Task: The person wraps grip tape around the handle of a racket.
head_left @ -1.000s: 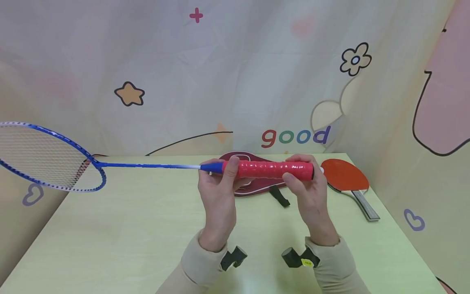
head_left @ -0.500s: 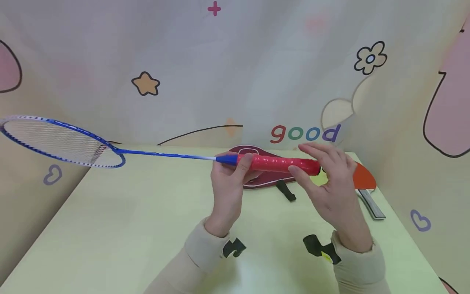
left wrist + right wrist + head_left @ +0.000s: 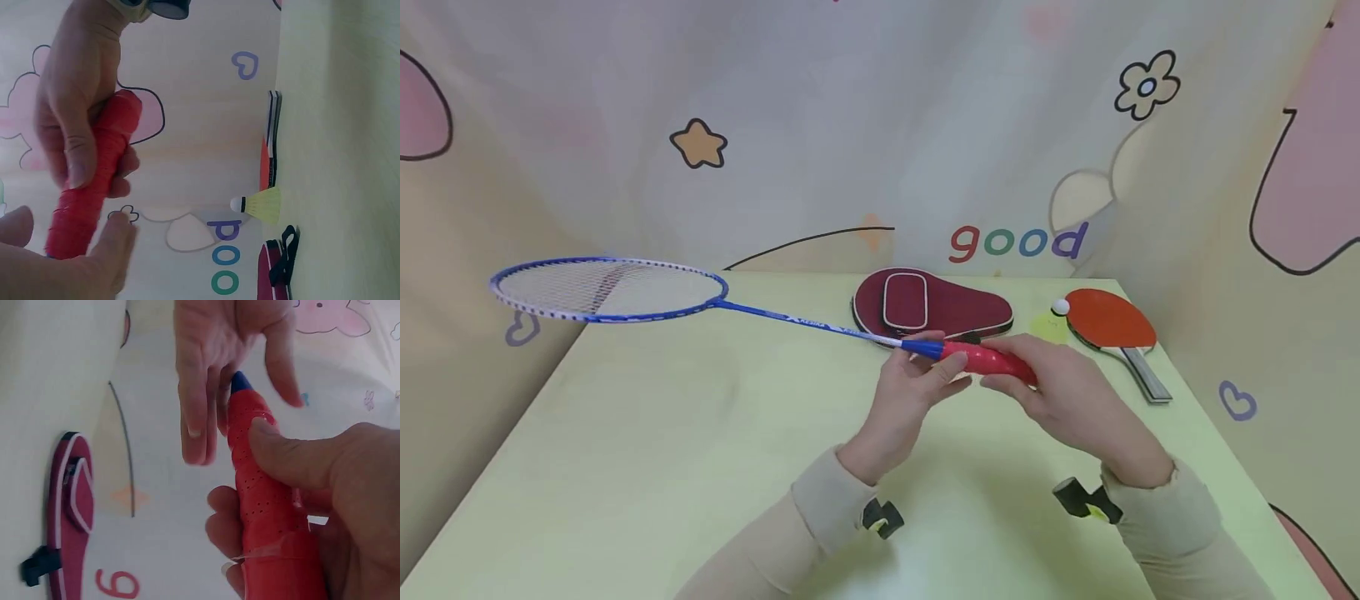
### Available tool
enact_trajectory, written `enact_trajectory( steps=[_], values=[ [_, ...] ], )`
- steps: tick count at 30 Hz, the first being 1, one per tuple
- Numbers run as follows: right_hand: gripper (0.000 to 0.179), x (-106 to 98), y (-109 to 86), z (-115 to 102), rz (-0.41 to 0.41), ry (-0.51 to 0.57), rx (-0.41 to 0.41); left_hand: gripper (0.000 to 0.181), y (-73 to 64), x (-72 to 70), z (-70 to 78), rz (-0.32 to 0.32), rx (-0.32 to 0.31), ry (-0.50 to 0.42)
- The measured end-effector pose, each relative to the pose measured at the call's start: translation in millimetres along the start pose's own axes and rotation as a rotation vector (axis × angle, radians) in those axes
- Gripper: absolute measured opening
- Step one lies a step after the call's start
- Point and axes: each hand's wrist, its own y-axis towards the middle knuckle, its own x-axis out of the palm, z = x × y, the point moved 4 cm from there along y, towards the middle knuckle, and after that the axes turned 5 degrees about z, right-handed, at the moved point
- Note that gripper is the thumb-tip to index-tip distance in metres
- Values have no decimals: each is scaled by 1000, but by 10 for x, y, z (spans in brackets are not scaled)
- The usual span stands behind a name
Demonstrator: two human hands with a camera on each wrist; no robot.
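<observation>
A blue badminton racket [image 3: 805, 322] with a red wrapped grip [image 3: 265, 487] is held above the table, its strung head pointing left. My right hand [image 3: 1075, 392] grips the red handle near its butt end, with the thumb laid along the wrap in the right wrist view. At the blue cone, my left hand [image 3: 895, 412] has its fingers loosely extended around the handle's front end. In the right wrist view the left fingers [image 3: 194, 406] look straight, the thumb spread away from the racket.
Along the back of the table [image 3: 700, 467] lies a maroon paddle case [image 3: 962, 308] with a black strap [image 3: 284, 256]. To its right are a yellow shuttlecock [image 3: 262, 205] with a white tip and a red table tennis paddle [image 3: 1108, 318]. A printed curtain [image 3: 820, 125] stands behind.
The right hand came off the handle, opened, then took hold of the butt end from above. The racket moved right, its head now fully in view, and the left hand's hold loosened.
</observation>
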Motion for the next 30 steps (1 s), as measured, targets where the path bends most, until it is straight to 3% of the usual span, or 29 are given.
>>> enact_trajectory(
  steps=[5,7,10,13,18,23,30],
  values=[
    [43,140,-89,414,-46,51,61,42,-74,-91,-91,-166,-236,366],
    [44,194,-134,542,-71,66,80,42,-133,-154,-83,-222,-269,461],
    [44,280,-204,712,-98,75,105,40,-216,-254,6,-260,-241,570],
    [45,369,-261,841,-105,70,126,38,-260,-360,170,-237,-156,672],
    [45,543,-312,960,-114,91,152,40,-285,-636,421,-117,-45,803],
    [45,671,-366,1056,-128,120,175,47,-298,-965,550,-9,-26,910],
    [45,818,-375,1159,-202,185,236,53,-306,-1304,594,77,-19,1123]
  ],
)
